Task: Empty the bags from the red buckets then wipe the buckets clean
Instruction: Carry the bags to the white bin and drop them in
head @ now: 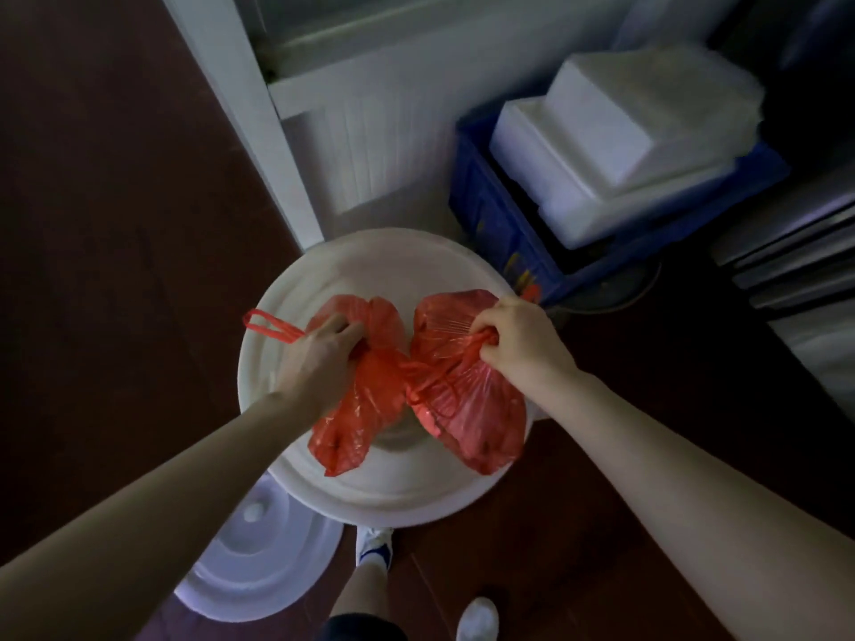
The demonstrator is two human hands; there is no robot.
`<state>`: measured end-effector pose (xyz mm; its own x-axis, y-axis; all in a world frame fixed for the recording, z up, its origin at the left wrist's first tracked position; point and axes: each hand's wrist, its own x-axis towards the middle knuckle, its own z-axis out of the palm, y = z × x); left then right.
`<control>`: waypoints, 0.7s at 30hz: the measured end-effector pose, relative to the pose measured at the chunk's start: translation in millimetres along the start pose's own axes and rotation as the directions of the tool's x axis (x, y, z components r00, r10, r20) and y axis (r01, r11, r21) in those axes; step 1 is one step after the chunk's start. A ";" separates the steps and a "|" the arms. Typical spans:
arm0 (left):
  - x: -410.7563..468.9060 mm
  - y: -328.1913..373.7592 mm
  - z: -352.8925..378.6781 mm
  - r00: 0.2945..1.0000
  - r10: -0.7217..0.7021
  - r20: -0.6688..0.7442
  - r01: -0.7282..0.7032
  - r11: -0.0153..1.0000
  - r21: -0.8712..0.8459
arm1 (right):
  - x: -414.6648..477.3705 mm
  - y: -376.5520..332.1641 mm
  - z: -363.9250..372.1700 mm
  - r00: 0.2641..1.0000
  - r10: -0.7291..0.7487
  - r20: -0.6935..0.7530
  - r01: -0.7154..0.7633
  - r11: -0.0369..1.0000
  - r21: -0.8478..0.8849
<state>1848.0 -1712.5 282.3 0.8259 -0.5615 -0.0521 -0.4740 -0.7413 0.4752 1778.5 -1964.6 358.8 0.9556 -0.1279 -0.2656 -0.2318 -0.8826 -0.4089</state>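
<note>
A red plastic bag hangs over the mouth of a large white round bin in the middle of the head view. My left hand grips the bag's left side, with a loop handle sticking out past the knuckles. My right hand is closed on the bag's other handle and bunched plastic at the right. The plastic is pulled taut between both hands. No red bucket is in view.
A white round lid lies on the dark brown floor at the lower left. A blue crate holding white foam boxes stands at the right. A white door frame rises behind the bin. My feet stand below it.
</note>
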 end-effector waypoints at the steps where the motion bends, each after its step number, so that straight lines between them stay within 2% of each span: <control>1: 5.1 -13.8 9.4 0.999 -0.020 0.027 0.020 1.000 0.008 | 14.5 -0.8 17.0 1.000 0.017 0.018 -0.017 1.000 0.004; 12: 34.7 -138.7 159.6 0.935 -0.242 0.258 0.223 0.970 0.101 | 122.7 50.5 235.6 0.954 0.253 0.163 -0.252 0.967 -0.024; 17: 38.4 -173.0 230.7 0.913 -0.242 0.329 0.189 0.964 0.186 | 147.1 90.3 323.2 0.922 0.339 0.186 -0.331 0.941 -0.069; 21: 42.7 -190.2 277.7 0.912 -0.242 0.332 0.172 0.959 0.224 | 157.5 118.5 378.0 0.917 0.338 0.212 -0.327 0.941 -0.085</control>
<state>1888.6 -1697.6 -54.2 0.7664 -0.4550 -0.4535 -0.3808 -0.8903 0.2497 1832.8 -1918.3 -61.4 0.7591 -0.3199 -0.5670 -0.5154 -0.8273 -0.2233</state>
